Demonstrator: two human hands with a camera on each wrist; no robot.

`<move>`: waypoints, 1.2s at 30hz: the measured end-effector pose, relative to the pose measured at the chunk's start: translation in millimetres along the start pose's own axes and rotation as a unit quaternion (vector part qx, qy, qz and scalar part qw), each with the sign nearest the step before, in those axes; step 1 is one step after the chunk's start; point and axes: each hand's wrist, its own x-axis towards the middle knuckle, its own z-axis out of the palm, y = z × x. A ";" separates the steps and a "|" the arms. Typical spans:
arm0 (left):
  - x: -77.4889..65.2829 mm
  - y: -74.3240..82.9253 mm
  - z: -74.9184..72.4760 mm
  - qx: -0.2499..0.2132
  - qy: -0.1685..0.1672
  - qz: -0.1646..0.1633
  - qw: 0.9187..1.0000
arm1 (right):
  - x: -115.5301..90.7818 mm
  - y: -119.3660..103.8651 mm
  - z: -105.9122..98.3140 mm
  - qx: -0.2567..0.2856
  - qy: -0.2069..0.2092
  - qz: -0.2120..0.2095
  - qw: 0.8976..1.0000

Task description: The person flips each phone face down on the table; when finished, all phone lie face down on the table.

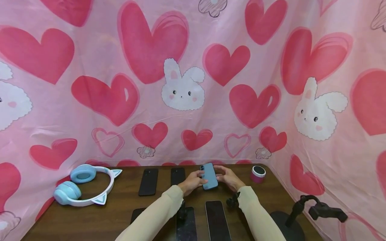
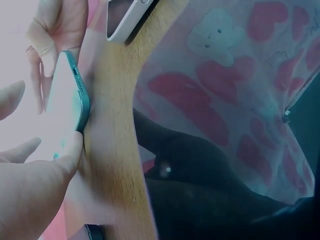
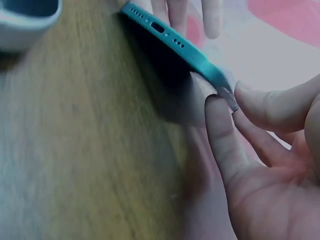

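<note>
Left hand [image 1: 191, 183] and right hand [image 1: 228, 179] are held close together, reaching forward from cream sleeves [image 1: 149, 214], with the forearms angled inward. By the left hand, the side of a blue phone [image 1: 210, 179] is pinched, the thumb being laid over its back. By the right hand, a corner beside the charging-port end is nipped between thumb and forefinger; a thin greyish sliver [image 3: 228, 97] is seen there, though what it is cannot be told. The blue phone is held tilted over the far half of a wooden table [image 1: 111, 221], back upward, its smooth casing bounded by a rounded edge.

Nearest, a pale-rimmed phone [image 1: 217, 221] and a mottled dark phone [image 1: 187, 231] are laid side by side, and a third phone [image 1: 136, 214] is partly covered by the left sleeve. At the right, a black stand [image 1: 287, 226] is set on a round base.

Farther off, cat-eared headphones [image 1: 87, 202] with padded blue cups are laid at the left. Beyond, one black phone [image 1: 148, 181] and another black phone [image 1: 178, 174] are placed left of the blue one, and a round pink tin [image 1: 257, 177] with a white rim is stood at the right. Creased pink fabric [image 1: 217, 113], printed with red hearts and white rabbits, is hung behind.
</note>
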 end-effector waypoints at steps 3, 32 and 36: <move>0.3 0.9 0.0 0.006 0.003 0.003 1.000 | -0.2 0.8 0.4 -0.016 0.004 0.001 1.000; -2.2 3.4 -1.1 0.086 0.029 0.000 0.996 | 0.3 -15.5 23.0 -0.177 0.096 0.033 0.979; -6.0 4.8 -7.4 0.104 0.035 0.016 0.994 | -1.3 -18.5 30.1 -0.178 0.159 0.017 0.971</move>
